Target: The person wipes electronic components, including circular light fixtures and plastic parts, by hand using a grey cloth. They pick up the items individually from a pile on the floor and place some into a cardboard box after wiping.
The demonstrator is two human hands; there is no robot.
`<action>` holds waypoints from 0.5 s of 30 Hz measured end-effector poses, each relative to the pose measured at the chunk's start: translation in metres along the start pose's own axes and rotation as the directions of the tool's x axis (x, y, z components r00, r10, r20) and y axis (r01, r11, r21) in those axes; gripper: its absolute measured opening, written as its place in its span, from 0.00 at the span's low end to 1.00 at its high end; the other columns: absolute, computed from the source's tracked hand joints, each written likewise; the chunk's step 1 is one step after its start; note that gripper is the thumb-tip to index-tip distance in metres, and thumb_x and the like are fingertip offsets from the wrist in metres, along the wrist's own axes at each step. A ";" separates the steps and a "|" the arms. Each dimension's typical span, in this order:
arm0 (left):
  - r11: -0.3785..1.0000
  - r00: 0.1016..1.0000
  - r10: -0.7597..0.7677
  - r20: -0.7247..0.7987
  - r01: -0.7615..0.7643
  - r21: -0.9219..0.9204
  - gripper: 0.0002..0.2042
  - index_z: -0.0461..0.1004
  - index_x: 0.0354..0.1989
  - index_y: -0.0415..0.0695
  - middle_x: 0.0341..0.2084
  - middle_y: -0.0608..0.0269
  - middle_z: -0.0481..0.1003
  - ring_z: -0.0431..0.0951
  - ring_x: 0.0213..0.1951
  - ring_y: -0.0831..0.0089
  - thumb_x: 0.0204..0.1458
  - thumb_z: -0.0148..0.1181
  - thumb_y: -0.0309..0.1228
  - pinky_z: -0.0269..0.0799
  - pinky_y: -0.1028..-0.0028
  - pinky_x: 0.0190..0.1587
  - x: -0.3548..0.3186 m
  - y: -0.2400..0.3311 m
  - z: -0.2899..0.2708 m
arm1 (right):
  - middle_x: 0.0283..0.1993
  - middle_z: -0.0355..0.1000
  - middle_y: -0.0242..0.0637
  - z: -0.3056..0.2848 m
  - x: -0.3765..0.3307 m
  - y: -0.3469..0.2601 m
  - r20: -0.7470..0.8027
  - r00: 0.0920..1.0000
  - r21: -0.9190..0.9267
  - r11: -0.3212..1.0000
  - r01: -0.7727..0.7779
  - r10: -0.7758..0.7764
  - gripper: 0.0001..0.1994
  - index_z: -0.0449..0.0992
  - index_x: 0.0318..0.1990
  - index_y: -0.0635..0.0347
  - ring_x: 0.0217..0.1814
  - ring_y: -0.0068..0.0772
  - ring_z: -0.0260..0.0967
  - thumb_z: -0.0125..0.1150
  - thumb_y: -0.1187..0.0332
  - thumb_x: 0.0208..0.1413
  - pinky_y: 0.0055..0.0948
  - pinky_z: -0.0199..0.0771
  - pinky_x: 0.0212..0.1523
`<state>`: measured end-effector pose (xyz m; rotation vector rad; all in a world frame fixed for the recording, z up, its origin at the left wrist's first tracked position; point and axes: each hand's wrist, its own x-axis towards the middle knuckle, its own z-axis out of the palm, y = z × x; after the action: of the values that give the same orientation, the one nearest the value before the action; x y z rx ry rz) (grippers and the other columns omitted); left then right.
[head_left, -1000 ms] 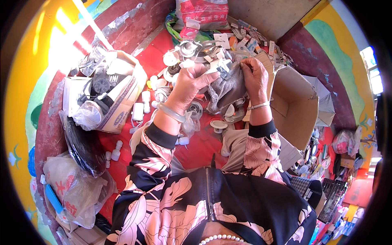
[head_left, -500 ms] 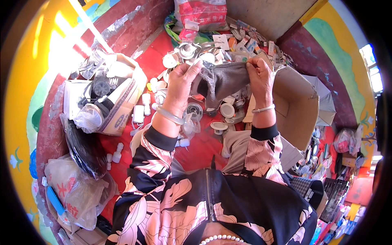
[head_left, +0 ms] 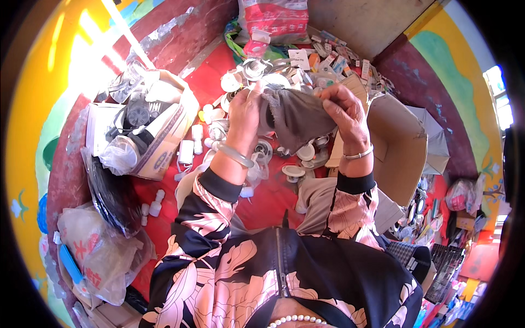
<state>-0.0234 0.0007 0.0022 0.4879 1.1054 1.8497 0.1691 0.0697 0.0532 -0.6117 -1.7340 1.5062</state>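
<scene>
A grey-brown piece of cloth [head_left: 302, 121] is stretched in front of me, above a heap of small lamp parts. My left hand [head_left: 244, 111] is closed on its left end, with the thumb up along the bunched edge. At the cloth's upper right edge, my right hand [head_left: 346, 111] is bent with its fingertips against the fabric, pinching it. The lower part of the cloth hangs loose between the two hands. Below it lie round white downlights [head_left: 293, 172] and a clear plastic bag [head_left: 256, 170] on the red floor covering [head_left: 268, 201].
At the left stands a carton [head_left: 174, 124] full of lamp housings, with a black plastic bag [head_left: 114, 201] and a whitish bag [head_left: 97, 251] nearer me. An open cardboard box [head_left: 395, 145] stands right of my right hand. Small packages [head_left: 342, 63] are piled beyond.
The cloth has turned and its right part hangs lower and broader. My right hand has shifted its hold, its fingers now bent toward the left. My left hand has moved slightly.
</scene>
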 end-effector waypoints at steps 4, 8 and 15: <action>0.955 0.990 0.134 0.031 -0.137 0.263 0.16 0.72 0.28 0.36 0.21 0.69 0.71 0.66 0.23 0.83 0.57 0.54 0.40 0.64 0.79 0.25 0.003 -0.001 -0.001 | 0.43 0.70 0.39 0.024 0.009 -0.005 -0.007 0.916 -0.733 0.626 0.268 -0.401 0.24 0.74 0.44 0.57 0.48 0.36 0.68 0.72 0.57 0.38 0.32 0.69 0.47; 0.939 0.990 0.136 0.037 -0.141 0.314 0.18 0.71 0.26 0.39 0.20 0.69 0.71 0.66 0.22 0.83 0.56 0.55 0.43 0.63 0.80 0.25 0.008 -0.017 -0.007 | 0.50 0.67 0.39 0.072 0.003 0.007 0.039 0.914 -0.887 0.406 0.218 -0.404 0.18 0.76 0.41 0.53 0.52 0.43 0.65 0.69 0.66 0.38 0.35 0.70 0.46; 0.967 0.999 0.051 0.009 -0.047 -0.250 0.17 0.71 0.40 0.33 0.33 0.54 0.75 0.79 0.32 0.69 0.59 0.49 0.39 0.77 0.71 0.33 0.021 0.010 -0.022 | 0.45 0.70 0.35 0.032 0.004 0.001 0.023 0.967 -0.060 0.965 0.255 -0.254 0.04 0.76 0.33 0.63 0.42 0.24 0.69 0.57 0.78 0.50 0.23 0.69 0.44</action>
<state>-0.0541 0.0058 -0.0029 0.3848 0.8407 1.9913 0.1413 0.0530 0.0517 -0.3917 -1.8006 1.2849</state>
